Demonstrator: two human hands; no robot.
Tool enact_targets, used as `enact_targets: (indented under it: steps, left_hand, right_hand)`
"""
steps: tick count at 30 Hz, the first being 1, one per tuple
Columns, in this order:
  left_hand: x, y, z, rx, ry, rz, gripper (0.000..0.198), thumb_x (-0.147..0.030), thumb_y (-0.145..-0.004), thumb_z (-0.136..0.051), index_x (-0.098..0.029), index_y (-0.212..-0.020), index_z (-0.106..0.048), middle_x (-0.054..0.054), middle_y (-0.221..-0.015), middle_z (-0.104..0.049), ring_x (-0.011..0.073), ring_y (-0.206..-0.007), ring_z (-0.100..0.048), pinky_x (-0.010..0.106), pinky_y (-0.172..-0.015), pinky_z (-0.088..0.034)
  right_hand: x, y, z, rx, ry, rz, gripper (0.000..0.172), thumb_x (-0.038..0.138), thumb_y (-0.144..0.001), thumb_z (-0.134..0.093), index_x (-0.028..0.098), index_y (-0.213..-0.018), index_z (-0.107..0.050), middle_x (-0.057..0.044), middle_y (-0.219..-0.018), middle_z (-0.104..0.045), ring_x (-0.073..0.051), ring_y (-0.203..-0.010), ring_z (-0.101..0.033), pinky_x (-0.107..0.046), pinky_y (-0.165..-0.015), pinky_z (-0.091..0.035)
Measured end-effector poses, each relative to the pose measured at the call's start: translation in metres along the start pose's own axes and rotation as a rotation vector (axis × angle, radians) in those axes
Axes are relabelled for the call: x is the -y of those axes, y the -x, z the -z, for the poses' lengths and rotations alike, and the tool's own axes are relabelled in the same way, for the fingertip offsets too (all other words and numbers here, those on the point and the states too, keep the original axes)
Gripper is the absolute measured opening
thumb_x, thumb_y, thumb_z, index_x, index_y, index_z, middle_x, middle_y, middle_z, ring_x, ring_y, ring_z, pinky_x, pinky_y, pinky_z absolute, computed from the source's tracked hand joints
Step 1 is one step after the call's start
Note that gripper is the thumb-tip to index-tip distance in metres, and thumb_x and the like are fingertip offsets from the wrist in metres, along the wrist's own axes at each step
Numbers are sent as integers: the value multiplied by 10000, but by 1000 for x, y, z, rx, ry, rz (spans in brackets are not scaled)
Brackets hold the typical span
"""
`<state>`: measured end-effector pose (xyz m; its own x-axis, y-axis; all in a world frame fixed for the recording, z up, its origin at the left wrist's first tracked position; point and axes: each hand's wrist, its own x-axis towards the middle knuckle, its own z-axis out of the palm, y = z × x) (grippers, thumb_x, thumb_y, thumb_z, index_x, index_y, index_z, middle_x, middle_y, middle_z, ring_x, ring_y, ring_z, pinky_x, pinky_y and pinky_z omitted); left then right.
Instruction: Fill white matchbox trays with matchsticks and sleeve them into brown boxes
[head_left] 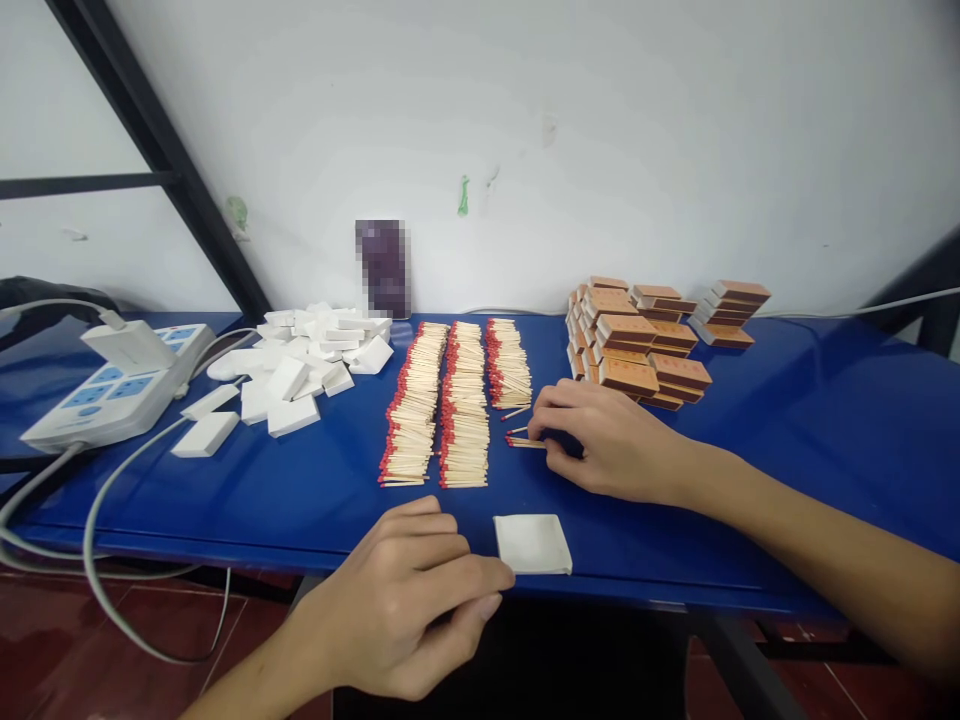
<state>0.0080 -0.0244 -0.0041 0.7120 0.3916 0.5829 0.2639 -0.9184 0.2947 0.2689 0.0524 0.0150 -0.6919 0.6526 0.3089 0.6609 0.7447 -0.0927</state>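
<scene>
My right hand (607, 440) rests on the blue table (825, 420), fingers pinched on a few red-tipped matches (521, 439) lying just below the right-hand row. Three rows of matches (457, 400) lie side by side in the middle of the table. My left hand (409, 605) hangs at the table's front edge with its fingers curled, the fingertips next to an empty white matchbox tray (532, 543). Nothing shows inside that hand.
A heap of white inner trays (300, 360) lies at the left. Orange-brown matchbox sleeves (645, 340) are stacked at the right rear. A white power strip (120, 380) with grey cables sits at the far left. A dark blurred object (383, 266) leans on the wall.
</scene>
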Motion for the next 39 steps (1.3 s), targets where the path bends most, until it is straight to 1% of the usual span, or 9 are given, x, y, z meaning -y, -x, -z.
enact_targets:
  steps: [6,9,13,17,21,25,28,34,39]
  left_hand:
    - [0,1,0,14,-14,10,191,-104,-937,-480,-152,-1002,-653,-1,-650,-606,143,-548,-480,316,-580,-380]
    - [0,2,0,16,-18,6,188,-96,-929,-489,-145,-1002,-656,1,-650,-601,145,-549,-474,320,-573,-369]
    - [0,2,0,10,-9,4,189,-76,-916,-502,-136,-999,-660,15,-680,-618,152,-575,-482,322,-579,-384]
    - [0,2,1,-5,15,36,237,-70,-908,-517,-143,-1095,-643,56,-846,-669,170,-711,-547,321,-668,-463]
    - [-2,2,1,-16,-66,117,378,-151,-918,-560,-163,-1296,-553,96,-1069,-662,217,-923,-603,373,-841,-516]
    - [-3,0,-3,56,-170,187,474,-262,-911,-625,-196,-1364,-502,108,-1210,-633,263,-1061,-606,416,-920,-532]
    - [-2,-1,-5,105,-217,203,453,-279,-942,-610,-205,-1374,-493,109,-1248,-629,273,-1108,-608,427,-933,-544]
    - [0,-1,-3,154,-152,192,344,-221,-1008,-523,-203,-1350,-505,87,-1237,-643,231,-1136,-613,405,-1013,-518]
    - [-1,0,-3,142,-134,194,334,-227,-1013,-522,-202,-1345,-499,84,-1229,-644,225,-1124,-612,399,-1013,-511]
  right_hand:
    - [3,2,2,2,41,10,80,165,-827,-585,193,-823,-660,-57,-839,-650,-205,-778,-573,-333,-692,-396]
    - [4,2,1,-23,42,1,83,206,-860,-589,189,-878,-668,-62,-859,-655,-209,-796,-586,-333,-704,-404]
    - [4,0,-4,-33,28,-22,161,261,-923,-567,177,-1000,-682,-79,-937,-661,-217,-840,-591,-345,-741,-431]
    - [5,-1,-9,-43,9,-43,248,308,-954,-554,157,-1101,-685,-105,-1028,-672,-232,-891,-594,-361,-775,-449]
    - [6,-2,-11,-47,3,-18,215,283,-960,-549,155,-1024,-709,-94,-966,-683,-223,-857,-583,-361,-768,-437]
    - [5,-2,-12,-46,9,16,192,230,-959,-546,176,-963,-730,-80,-916,-678,-209,-822,-572,-351,-745,-420]
    - [4,-2,-13,-56,6,16,194,205,-958,-543,177,-945,-735,-73,-898,-677,-205,-811,-573,-344,-730,-416]
    - [3,-2,-14,-62,4,15,191,195,-954,-545,180,-939,-735,-73,-889,-682,-206,-820,-578,-346,-737,-432]
    - [3,-3,-12,-69,-3,-25,218,213,-961,-525,159,-1052,-716,-101,-990,-678,-230,-897,-593,-368,-787,-462]
